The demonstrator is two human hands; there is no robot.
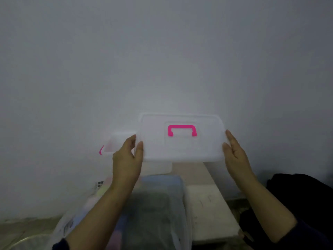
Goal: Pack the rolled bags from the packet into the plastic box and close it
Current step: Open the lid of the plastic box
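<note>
Up against the pale wall (162, 51), at centre frame, the lid (182, 150) with its pink handle (182, 130) is held in the air between both hands. The left hand (126, 159) pinches the lid's nine o'clock edge, thumb on top and fingers behind; the right hand (236, 154) lies flat against the three o'clock edge, fingers straight, pressing rather than gripping. The plastic box (112, 144) sits behind the left hand, towards nine o'clock, a pink latch (101, 150) at its end; what it holds I cannot tell. Down at seven o'clock lies the packet (93, 195), pastel shapes showing through, probably the rolled bags.

Whether this lid is coming off or going on, I cannot say. Either way, my advice: keep it level, don't let that one-sided pinch twist it. If closing, line up the corners over the box rim first, lower it flat, then press the edges and snap the latch.
</note>
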